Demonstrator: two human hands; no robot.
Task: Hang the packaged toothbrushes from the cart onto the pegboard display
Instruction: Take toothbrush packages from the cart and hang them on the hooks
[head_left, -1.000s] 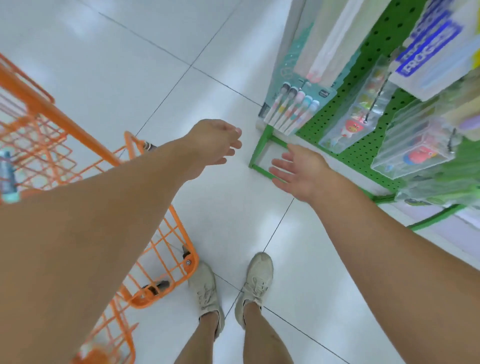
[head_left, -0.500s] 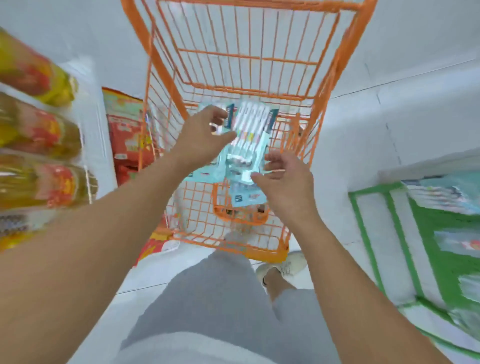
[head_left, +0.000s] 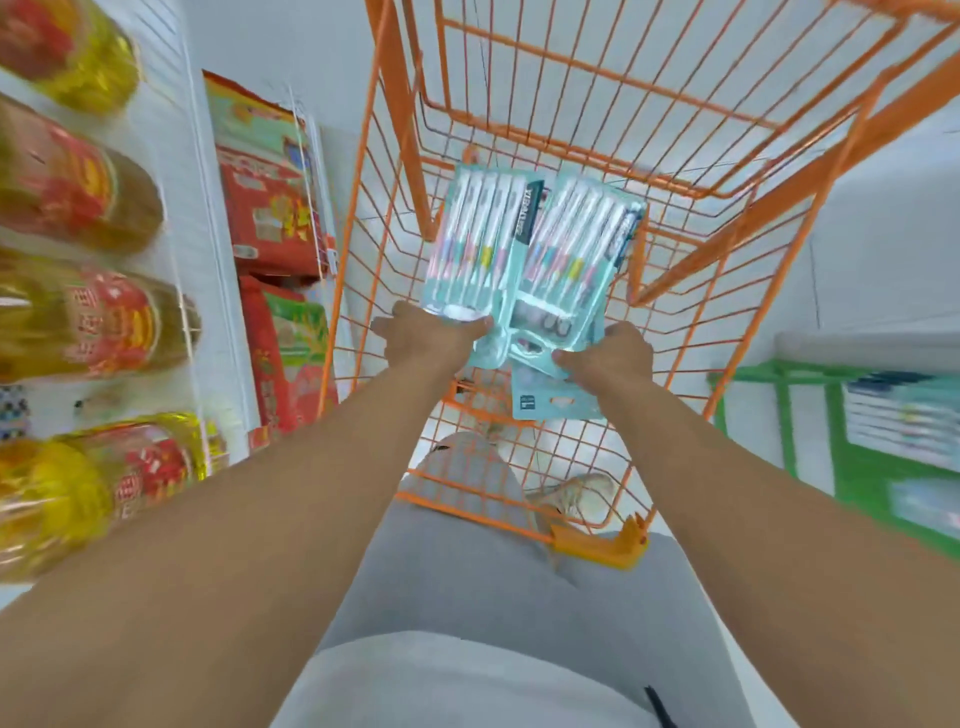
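Two teal toothbrush packs are held side by side over the orange wire cart (head_left: 691, 130). My left hand (head_left: 423, 338) grips the bottom end of the left toothbrush pack (head_left: 475, 239). My right hand (head_left: 608, 353) pinches the hanging tab of the right toothbrush pack (head_left: 576, 260). Another teal pack (head_left: 545, 400) lies in the cart under my right hand, mostly hidden. The green pegboard display (head_left: 878, 467) stands at the right edge, blurred, with toothbrush packs (head_left: 904, 415) hanging on it.
Shelves on the left carry yellow oil bottles (head_left: 78, 317) and red bags (head_left: 275, 223). The cart stands straight in front of my legs on white floor tiles (head_left: 883, 234). One shoe (head_left: 576, 496) shows through the cart's mesh.
I turned from the pegboard to the cart. Both hands, empty a second ago, have each closed on a toothbrush pack and lifted it slightly.
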